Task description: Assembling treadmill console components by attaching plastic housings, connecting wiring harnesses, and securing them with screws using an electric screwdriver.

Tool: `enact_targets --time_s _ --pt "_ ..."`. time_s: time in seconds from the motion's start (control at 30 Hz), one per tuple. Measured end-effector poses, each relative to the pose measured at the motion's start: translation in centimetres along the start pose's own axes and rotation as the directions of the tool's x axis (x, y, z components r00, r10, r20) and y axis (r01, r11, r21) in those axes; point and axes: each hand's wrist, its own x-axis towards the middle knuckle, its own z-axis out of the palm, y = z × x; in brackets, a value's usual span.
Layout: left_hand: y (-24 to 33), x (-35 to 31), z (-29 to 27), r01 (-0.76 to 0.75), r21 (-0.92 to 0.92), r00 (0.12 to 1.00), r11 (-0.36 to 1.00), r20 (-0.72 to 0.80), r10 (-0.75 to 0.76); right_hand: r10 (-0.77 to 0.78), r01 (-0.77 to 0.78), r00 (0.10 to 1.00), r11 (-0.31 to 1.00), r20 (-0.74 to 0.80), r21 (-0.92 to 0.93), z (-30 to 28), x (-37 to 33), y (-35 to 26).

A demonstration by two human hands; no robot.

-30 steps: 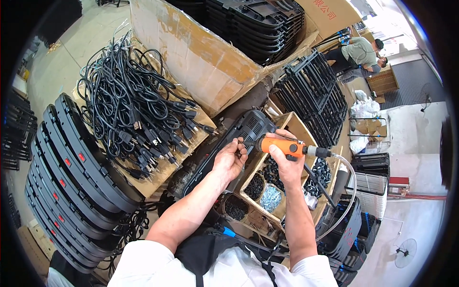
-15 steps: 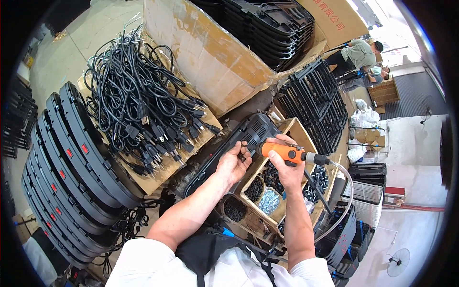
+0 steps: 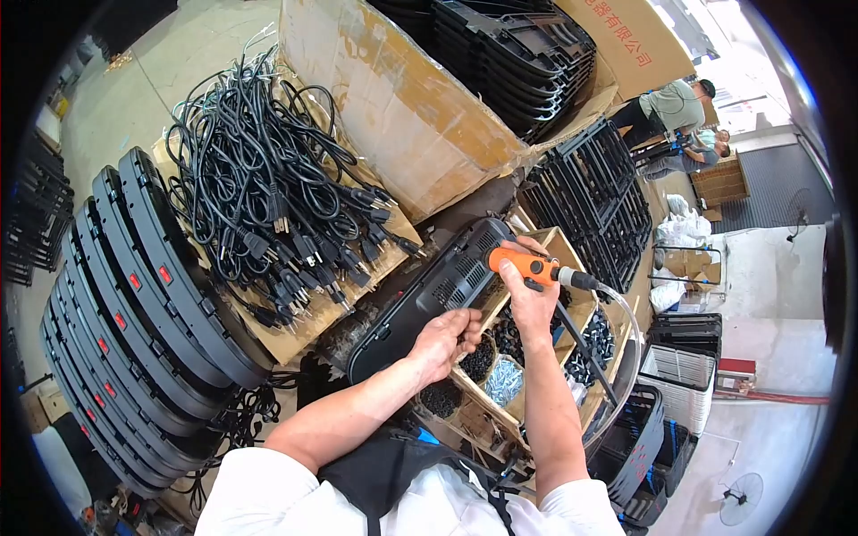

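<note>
1. Black vented housing [image 3: 420,308]: lies just beyond the left hand [image 3: 444,344], leftward of the right hand [image 3: 533,308]; long axis slants from near left to far right.
2. Left hand: fingers curled, at the near long edge, nearer the housing's middle; anything pinched, cannot tell.
3. Right hand: clamped around orange driver [image 3: 521,265], over the far-right end; bit hidden.
4. Silvery fasteners [image 3: 505,382]: loose, between the forearms.
</note>
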Motion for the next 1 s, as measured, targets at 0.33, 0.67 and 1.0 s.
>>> enact_targets --time_s 0.33,0.67,1.0 --pt "-1.4 -3.3 -1.9 0.059 0.137 0.997 0.989 -0.050 -0.052 0.012 -0.004 0.997 0.994 0.075 -0.106 1.2 1.9 -0.6" --pt "-1.8 -6.2 -3.3 -0.002 0.227 1.000 0.974 -0.014 0.006 0.052 -0.016 0.988 0.972 0.147 -0.236 1.1 3.2 -0.9" --pt "-1.1 -7.9 -4.7 -0.113 -0.047 0.994 0.992 -0.004 0.113 0.069 -0.081 0.993 0.988 0.095 0.128 -1.4 -7.5 -5.0"
